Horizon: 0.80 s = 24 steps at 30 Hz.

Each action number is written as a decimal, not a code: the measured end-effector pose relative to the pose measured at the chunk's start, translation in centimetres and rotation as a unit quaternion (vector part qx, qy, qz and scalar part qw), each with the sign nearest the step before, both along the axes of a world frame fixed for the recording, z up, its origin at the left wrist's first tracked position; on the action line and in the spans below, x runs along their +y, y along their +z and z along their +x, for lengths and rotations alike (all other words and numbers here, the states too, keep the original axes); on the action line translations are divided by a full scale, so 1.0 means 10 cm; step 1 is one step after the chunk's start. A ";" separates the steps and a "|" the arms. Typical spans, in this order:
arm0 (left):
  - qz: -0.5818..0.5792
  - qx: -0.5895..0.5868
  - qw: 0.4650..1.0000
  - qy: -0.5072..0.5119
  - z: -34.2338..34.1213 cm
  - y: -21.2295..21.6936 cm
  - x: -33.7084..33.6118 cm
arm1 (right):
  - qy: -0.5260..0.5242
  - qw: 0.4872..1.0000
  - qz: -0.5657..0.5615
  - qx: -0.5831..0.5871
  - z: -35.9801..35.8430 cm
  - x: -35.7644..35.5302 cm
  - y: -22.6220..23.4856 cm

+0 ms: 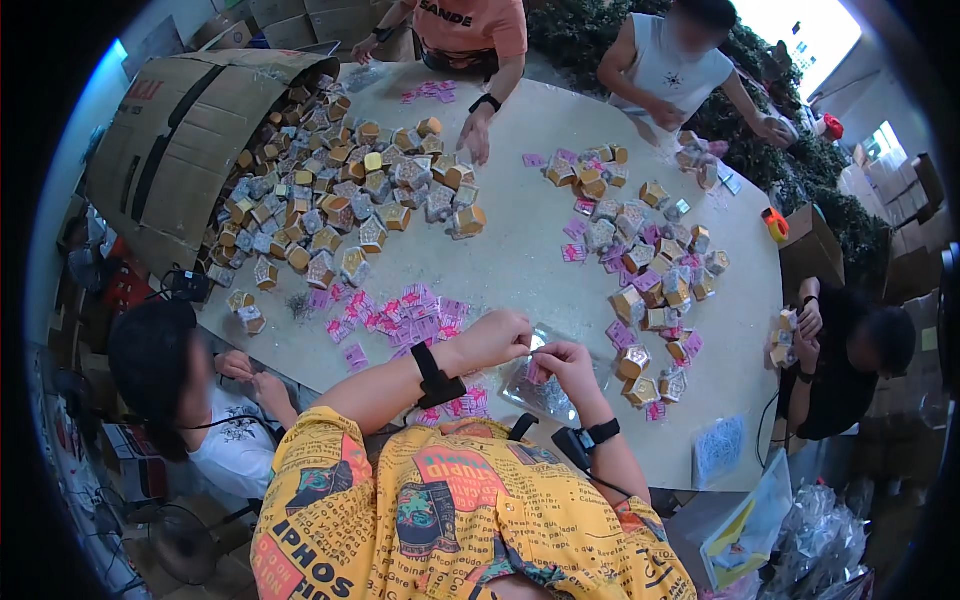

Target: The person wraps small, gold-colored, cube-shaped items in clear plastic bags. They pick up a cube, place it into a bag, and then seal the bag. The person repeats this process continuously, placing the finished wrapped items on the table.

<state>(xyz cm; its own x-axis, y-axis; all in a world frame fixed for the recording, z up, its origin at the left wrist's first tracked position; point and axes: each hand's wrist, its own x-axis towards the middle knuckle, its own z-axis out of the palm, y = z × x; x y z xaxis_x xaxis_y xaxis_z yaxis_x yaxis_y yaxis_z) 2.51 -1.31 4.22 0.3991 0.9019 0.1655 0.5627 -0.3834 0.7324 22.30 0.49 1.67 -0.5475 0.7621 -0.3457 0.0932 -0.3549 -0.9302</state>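
Observation:
My left hand (492, 342) is closed in a pinch near the table's front edge, its fingertips close to those of my right hand. What it pinches is too small to make out. My right hand (568, 366) is also pinched, with a small pink card (538, 372) at its fingers. Beneath both hands lies a clear plastic bag (548, 402) of small silvery pieces. Left of it, a loose heap of pink printed cards (415, 315) spreads over the pale table (520, 260).
Gold-and-white house-shaped ornaments (372, 235) spill from a tipped cardboard box (165, 150). More ornaments and cards (650, 285) lie on the right, near a tray of white strands (719, 452) and a tape dispenser (775, 224). Several people work around the table.

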 end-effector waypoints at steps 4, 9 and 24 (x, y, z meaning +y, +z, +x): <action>-0.289 -0.161 0.941 0.066 -0.08 -0.19 0.09 | 0.032 0.912 0.382 -0.150 -0.12 0.00 0.20; -0.456 -0.296 0.835 0.085 -0.17 -0.32 0.27 | 0.053 0.816 0.543 -0.194 -0.22 0.13 0.07; 0.058 0.395 0.870 0.291 -1.12 -1.15 1.60 | 0.012 0.890 0.408 -0.204 -0.23 0.30 -0.04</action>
<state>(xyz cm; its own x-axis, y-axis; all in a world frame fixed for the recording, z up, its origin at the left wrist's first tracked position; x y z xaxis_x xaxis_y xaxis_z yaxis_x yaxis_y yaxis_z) -8.66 14.66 -7.29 -0.0888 0.9846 0.1507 0.9960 0.0890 0.0055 20.02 3.44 1.25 -0.5218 0.8409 0.1434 0.4814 0.4291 -0.7643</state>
